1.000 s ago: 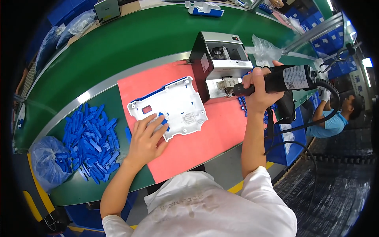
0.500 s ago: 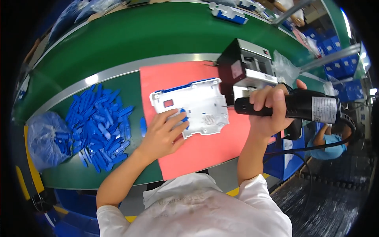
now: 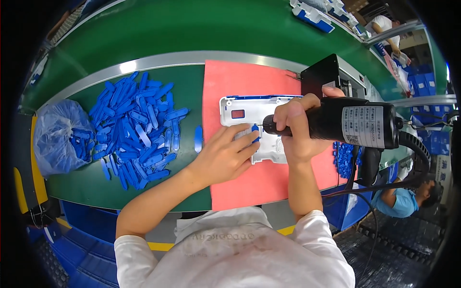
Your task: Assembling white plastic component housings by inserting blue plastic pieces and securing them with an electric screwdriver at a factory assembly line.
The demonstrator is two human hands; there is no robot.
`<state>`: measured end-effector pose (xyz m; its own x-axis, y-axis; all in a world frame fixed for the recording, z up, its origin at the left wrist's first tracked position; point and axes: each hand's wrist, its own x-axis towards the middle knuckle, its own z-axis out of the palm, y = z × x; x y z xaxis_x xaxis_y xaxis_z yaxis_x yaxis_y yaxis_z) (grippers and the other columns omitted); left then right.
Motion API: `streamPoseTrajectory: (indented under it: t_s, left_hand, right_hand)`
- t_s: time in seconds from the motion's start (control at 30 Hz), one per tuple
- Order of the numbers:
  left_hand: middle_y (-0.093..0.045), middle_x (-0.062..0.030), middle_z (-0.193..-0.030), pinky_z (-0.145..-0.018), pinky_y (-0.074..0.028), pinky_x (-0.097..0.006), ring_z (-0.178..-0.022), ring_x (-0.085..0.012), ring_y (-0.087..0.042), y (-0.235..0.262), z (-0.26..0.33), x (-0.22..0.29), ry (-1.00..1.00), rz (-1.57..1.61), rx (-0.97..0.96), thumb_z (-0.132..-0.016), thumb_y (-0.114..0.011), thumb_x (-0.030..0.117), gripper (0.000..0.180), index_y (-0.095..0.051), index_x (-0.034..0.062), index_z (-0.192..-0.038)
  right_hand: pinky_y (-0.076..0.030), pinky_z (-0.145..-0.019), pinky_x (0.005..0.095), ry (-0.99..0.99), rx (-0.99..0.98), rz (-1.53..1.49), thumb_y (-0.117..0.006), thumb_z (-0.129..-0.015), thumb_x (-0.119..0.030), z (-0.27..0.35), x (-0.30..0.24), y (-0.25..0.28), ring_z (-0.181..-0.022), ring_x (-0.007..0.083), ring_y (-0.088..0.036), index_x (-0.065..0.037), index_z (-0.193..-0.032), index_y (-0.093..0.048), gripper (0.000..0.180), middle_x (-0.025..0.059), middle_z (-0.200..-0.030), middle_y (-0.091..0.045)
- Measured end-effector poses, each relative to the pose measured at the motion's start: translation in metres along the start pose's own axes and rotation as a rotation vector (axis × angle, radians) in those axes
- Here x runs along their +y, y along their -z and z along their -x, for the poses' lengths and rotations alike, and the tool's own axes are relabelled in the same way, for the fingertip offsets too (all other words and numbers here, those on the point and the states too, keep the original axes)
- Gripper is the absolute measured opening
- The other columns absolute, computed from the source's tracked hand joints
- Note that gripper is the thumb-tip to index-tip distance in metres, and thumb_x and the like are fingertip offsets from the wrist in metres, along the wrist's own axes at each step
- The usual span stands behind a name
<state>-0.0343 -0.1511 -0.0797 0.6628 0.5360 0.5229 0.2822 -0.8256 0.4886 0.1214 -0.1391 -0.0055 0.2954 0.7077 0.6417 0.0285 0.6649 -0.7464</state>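
At mid-frame, my left hand (image 3: 223, 156), the nearer, is touching a small blue part (image 3: 255, 129) in a white cover (image 3: 259, 106), pinching or not I cannot tell. The part's long axis is running up-down; my right hand (image 3: 303, 139) is gripping a black screwdriver (image 3: 329, 120), pointing leftward at it.

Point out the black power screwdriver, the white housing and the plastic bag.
Black power screwdriver (image 3: 329, 122), head view: on its body.
White housing (image 3: 253, 110), head view: on its inner face.
Plastic bag (image 3: 56, 139), head view: on its left side.
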Motion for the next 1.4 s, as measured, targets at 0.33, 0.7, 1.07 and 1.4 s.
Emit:
streamPoseTrajectory:
  t_s: [0.33, 0.7, 1.07, 1.4]
  left_hand:
    - [-0.061, -0.0071, -0.115, -0.088, -0.051, -0.044, -0.113, -0.0309, -0.053, -0.0012, 0.0008, -0.0004, 0.0, -0.002, 0.005, -0.064, -0.073, 0.013, 0.037, -0.069, 0.0046, -0.1]
    - [-0.061, -0.007, -0.115, -0.088, -0.051, -0.043, -0.113, -0.0304, -0.054, -0.0014, 0.0, -0.0013, 0.011, 0.005, 0.006, -0.064, -0.072, 0.012, 0.035, -0.069, 0.0042, -0.098]
    - [-0.061, -0.0065, -0.116, -0.088, -0.051, -0.043, -0.113, -0.0304, -0.053, -0.0016, 0.0015, -0.0012, 0.016, 0.013, 0.009, -0.064, -0.072, 0.012, 0.035, -0.069, 0.0043, -0.098]
    - [-0.06, -0.0071, -0.116, -0.088, -0.051, -0.044, -0.114, -0.0308, -0.052, -0.0028, 0.0011, -0.0016, 0.001, -0.005, -0.002, -0.064, -0.072, 0.013, 0.035, -0.069, 0.0043, -0.098]
  right_hand:
    - [-0.046, -0.046, 0.0302, 0.017, -0.1, 0.192, -0.056, -0.082, 0.007, 0.0034, 0.0062, 0.0012, -0.043, 0.0138, -0.048, -0.005, -0.125, -0.032, 0.05, 0.0073, -0.061, -0.05]
    - [-0.047, -0.048, 0.0323, -0.01, -0.063, 0.106, -0.055, -0.082, 0.007, 0.002, 0.0026, -0.0032, -0.044, 0.0151, -0.047, -0.005, -0.127, -0.032, 0.051, 0.0078, -0.062, -0.05]
    - [-0.047, -0.047, 0.0314, 0.007, -0.035, 0.151, -0.055, -0.083, 0.007, 0.0027, 0.0011, -0.0022, -0.044, 0.0148, -0.046, -0.004, -0.126, -0.031, 0.051, 0.0077, -0.062, -0.05]
    - [-0.047, -0.048, 0.032, -0.014, -0.092, 0.144, -0.055, -0.083, 0.007, 0.0042, 0.0073, 0.001, -0.045, 0.0145, -0.047, -0.005, -0.127, -0.03, 0.051, 0.0073, -0.062, -0.05]
